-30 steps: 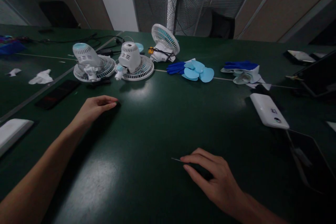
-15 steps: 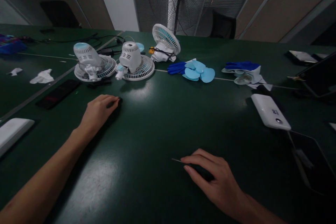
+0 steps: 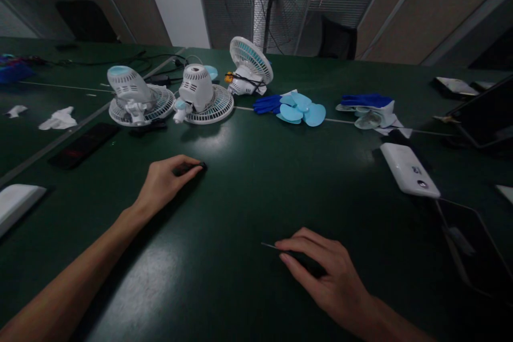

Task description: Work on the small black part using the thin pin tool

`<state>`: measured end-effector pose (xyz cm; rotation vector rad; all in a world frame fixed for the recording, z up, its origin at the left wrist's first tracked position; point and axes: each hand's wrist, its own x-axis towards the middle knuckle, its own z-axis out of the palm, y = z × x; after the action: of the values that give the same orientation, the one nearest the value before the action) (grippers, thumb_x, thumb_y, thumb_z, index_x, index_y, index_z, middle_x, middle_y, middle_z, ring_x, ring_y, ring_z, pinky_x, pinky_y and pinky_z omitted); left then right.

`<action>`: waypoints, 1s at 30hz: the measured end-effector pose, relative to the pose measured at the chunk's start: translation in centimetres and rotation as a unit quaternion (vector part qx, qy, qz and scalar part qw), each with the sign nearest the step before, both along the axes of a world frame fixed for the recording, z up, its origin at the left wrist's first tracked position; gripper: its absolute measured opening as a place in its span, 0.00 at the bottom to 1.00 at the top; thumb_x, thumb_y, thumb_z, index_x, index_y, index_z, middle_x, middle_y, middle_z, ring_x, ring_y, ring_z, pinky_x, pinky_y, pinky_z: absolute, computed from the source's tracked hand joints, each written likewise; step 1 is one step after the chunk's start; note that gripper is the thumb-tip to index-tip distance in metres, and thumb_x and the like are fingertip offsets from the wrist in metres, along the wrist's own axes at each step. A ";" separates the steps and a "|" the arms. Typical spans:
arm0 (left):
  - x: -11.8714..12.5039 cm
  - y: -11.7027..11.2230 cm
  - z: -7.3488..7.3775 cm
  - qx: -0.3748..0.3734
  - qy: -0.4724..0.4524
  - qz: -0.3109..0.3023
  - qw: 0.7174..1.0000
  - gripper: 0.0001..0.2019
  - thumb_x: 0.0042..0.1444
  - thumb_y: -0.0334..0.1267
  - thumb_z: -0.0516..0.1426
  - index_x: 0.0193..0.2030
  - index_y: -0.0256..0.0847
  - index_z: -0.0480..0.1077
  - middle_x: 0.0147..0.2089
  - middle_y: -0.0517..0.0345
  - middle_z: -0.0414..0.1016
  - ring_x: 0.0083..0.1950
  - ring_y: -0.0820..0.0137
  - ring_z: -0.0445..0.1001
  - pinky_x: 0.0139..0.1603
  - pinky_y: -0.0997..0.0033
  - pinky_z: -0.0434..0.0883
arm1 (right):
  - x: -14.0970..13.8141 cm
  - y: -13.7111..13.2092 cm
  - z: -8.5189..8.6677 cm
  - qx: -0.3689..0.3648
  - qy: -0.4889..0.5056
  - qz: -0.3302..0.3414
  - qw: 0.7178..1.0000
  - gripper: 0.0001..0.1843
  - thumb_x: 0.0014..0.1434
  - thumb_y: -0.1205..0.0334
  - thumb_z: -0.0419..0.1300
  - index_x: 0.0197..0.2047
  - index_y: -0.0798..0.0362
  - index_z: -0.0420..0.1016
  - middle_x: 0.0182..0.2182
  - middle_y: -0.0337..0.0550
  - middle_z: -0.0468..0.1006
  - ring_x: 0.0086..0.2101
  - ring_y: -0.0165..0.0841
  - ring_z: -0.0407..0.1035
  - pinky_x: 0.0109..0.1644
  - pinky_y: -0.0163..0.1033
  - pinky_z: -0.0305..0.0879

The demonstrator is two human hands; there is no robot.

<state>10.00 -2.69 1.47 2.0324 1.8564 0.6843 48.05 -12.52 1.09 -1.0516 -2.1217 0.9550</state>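
My left hand (image 3: 163, 180) rests low over the green table (image 3: 224, 203), thumb and fingers pinched on a small black piece (image 3: 203, 165). Most of that piece is covered by the fingertips, so its kind cannot be made out. Nearer the front, my right hand (image 3: 331, 267) is closed around a screwdriver (image 3: 269, 246). Its thin metal shaft points left and its dark handle lies in the palm. A wide stretch of tabletop separates the two hands.
Beyond my hands lie white fan parts with grilles (image 3: 212, 109), a tilted fan head (image 3: 248, 61), a light blue fan blade (image 3: 302, 109) and work gloves (image 3: 371, 107). A dark phone (image 3: 84, 144) is at left. To the right sits a white device (image 3: 409, 171).
My left hand has slid right and slightly nearer, carrying the small black piece. The right hand with the screwdriver stays almost still. The whole view has shifted slightly.
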 end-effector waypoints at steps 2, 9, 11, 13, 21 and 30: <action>2.7 -1.1 0.2 -0.048 -0.046 -0.082 0.994 0.18 0.64 0.53 0.59 0.51 0.45 0.78 0.46 0.54 0.81 0.41 0.65 0.78 0.42 0.67 0.73 | 0.0 0.0 0.0 0.001 0.002 -0.004 1.000 0.11 0.70 0.67 0.60 0.52 0.48 0.79 0.38 0.41 0.81 0.35 0.32 0.78 0.38 0.37 0.73; 10.7 -5.9 0.2 -0.090 -0.144 -0.346 0.923 0.06 0.66 0.38 0.60 0.48 0.43 0.75 0.45 0.57 0.79 0.48 0.68 0.75 0.51 0.66 0.69 | -0.1 0.0 0.1 0.032 0.016 -0.043 0.998 0.10 0.67 0.69 0.60 0.49 0.49 0.80 0.37 0.41 0.82 0.35 0.32 0.78 0.38 0.36 0.73; 11.4 -6.6 0.2 -0.094 -0.139 -0.358 0.918 0.06 0.65 0.36 0.61 0.47 0.43 0.74 0.44 0.57 0.79 0.47 0.68 0.74 0.50 0.65 0.67 | -0.1 0.0 0.1 0.036 0.013 -0.046 0.998 0.10 0.67 0.69 0.60 0.47 0.49 0.80 0.36 0.41 0.82 0.34 0.32 0.78 0.37 0.36 0.73; 11.6 -6.8 0.2 -0.094 -0.135 -0.360 0.919 0.06 0.64 0.36 0.61 0.47 0.43 0.74 0.43 0.56 0.79 0.46 0.67 0.74 0.50 0.64 0.67 | -0.3 0.0 0.1 0.038 0.009 -0.045 0.998 0.10 0.66 0.70 0.60 0.46 0.49 0.80 0.35 0.41 0.81 0.32 0.32 0.78 0.35 0.36 0.72; 11.2 -6.9 -0.3 -0.093 -0.140 -0.352 0.921 0.10 0.61 0.34 0.62 0.49 0.43 0.71 0.44 0.55 0.77 0.46 0.66 0.72 0.48 0.65 0.67 | -0.5 -0.1 0.2 0.055 -0.005 -0.043 0.998 0.10 0.63 0.71 0.60 0.43 0.50 0.81 0.32 0.40 0.80 0.28 0.30 0.76 0.31 0.35 0.68; 11.1 -6.6 0.4 -0.091 -0.137 -0.356 0.920 0.09 0.61 0.32 0.61 0.48 0.43 0.74 0.47 0.53 0.74 0.49 0.65 0.71 0.51 0.64 0.70 | -0.6 0.0 0.0 0.085 -0.027 -0.034 0.995 0.11 0.63 0.71 0.60 0.44 0.49 0.81 0.31 0.38 0.80 0.27 0.29 0.75 0.31 0.35 0.68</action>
<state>21.11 -9.29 1.88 2.1356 0.8783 0.5201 47.46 -12.54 1.07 -1.0665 -2.1546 0.7063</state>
